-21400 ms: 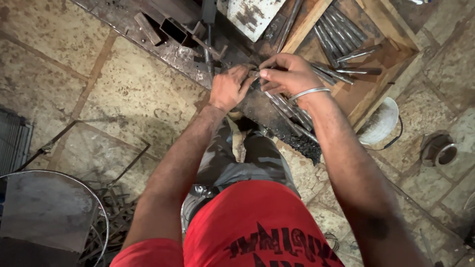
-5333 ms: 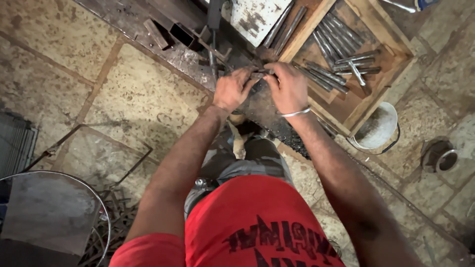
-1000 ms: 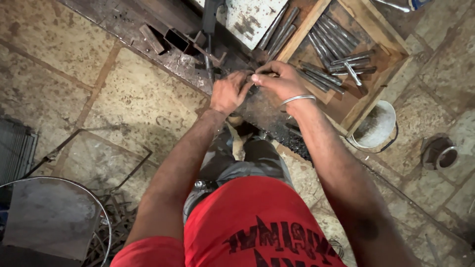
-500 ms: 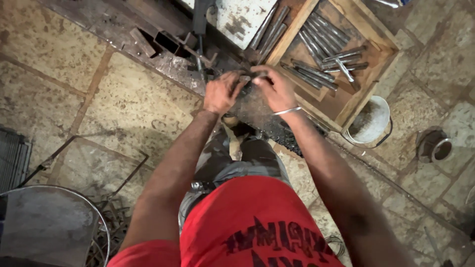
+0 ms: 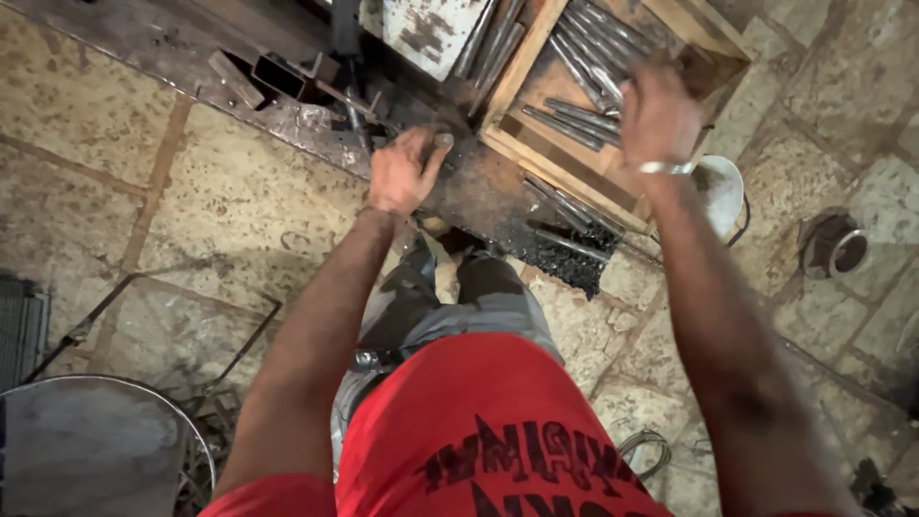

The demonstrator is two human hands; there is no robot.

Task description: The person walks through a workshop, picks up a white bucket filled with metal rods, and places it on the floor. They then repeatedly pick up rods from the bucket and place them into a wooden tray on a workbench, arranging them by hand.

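Note:
My left hand (image 5: 400, 172) rests on a dark steel plate (image 5: 483, 187) on the stone floor, its fingers curled around the end of a short grey metal rod (image 5: 442, 141). Over to the right, my right hand (image 5: 656, 115) reaches into a wooden crate (image 5: 536, 158). It is blurred and hangs over several grey metal rods (image 5: 574, 115) lying in the crate. I see only the back of that hand, so its fingers and anything in them are hidden. A metal bangle (image 5: 667, 168) circles the right wrist.
Loose rods (image 5: 565, 213) lie on the floor beside the crate. A white bucket (image 5: 728, 196) stands right of the crate, with a metal ring fitting (image 5: 840, 249) beyond it. Square tube offcuts (image 5: 273, 72) sit far left, and a round metal tabletop (image 5: 86, 450) near left.
My right hand has left the spot beside my left hand and swung right, over the crate of rods. My left hand stays on the steel plate.

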